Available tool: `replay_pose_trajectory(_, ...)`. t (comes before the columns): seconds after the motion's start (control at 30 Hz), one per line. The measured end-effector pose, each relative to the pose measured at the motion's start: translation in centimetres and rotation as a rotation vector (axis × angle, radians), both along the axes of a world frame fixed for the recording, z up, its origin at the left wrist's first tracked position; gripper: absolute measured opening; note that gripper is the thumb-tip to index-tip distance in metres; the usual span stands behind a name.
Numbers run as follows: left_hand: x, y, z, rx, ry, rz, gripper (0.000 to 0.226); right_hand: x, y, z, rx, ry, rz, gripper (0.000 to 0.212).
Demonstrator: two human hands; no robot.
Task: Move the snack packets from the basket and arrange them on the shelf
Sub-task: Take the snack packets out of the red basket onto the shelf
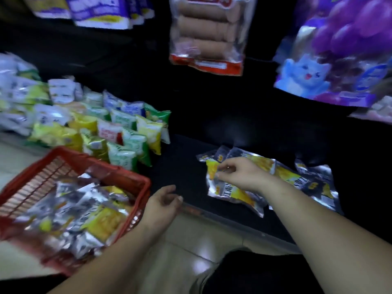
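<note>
At the far left we see rows of green, yellow and white packs [118,132] standing close together on the black shelf [180,166]. In front of them, low on the left, sits the red basket [110,166], tilted in our view and blurred, with a heap of silver-and-yellow snack packets [84,213] piled inside it. Our left hand [163,202] hangs just beside the basket's right rim, over the shelf's front edge, its fingers loosely curled and holding nothing. Above the middle, a clear bag of brown biscuits [207,37] hangs with a red strip along its bottom. Below it, our right hand [235,172] reaches onto the shelf and pinches the upper edge of a silver-and-yellow packet [233,193] between curled fingers and thumb; that packet lies flat on the shelf. Further matching packets [316,183] lie just beside it to the right, partly overlapping one another. At the upper right hangs a purple bag [339,49] printed with grapes and a blue cat.
</note>
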State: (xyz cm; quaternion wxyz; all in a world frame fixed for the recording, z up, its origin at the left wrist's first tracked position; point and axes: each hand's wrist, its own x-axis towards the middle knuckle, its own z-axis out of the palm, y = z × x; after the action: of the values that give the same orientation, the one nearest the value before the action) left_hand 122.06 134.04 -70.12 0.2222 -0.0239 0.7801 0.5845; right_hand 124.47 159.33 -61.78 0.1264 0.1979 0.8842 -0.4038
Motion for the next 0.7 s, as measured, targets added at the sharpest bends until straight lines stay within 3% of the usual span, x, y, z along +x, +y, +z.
replay_pose_trajectory(0.1,-0.4,-7.5,-1.5,-0.195,0.128,0.138,0.027,-4.0,-5.9,0.8,0.04,-0.02,0.153,0.038)
replay_pose_trajectory(0.23,0.3,-15.3,-3.0,-0.394,0.097,0.218,0.03,-9.0,-15.5,1.0,0.066,-0.031,0.357,0.038)
replay_pose_trajectory(0.33,1.2,-18.7,-3.9,-0.432,-0.03,0.131,0.036,-11.0,-22.8,0.3,0.111,-0.069,0.562,0.037)
replay_pose_trajectory(0.43,1.9,-20.2,-4.3,-0.421,-0.041,0.072,0.035,-12.0,-28.1,-1.2,0.162,-0.091,0.724,0.033)
replay_pose_trajectory(0.6,2.1,-21.9,-4.8,-0.4,-0.098,0.048,0.042,-13.9,-32.1,-3.4,0.172,-0.135,0.754,0.021)
replay_pose_trajectory(0.7,1.7,-23.3,-5.6,-0.44,-0.165,0.114,0.051,-14.3,-32.9,-5.2,0.222,-0.192,0.808,0.03)
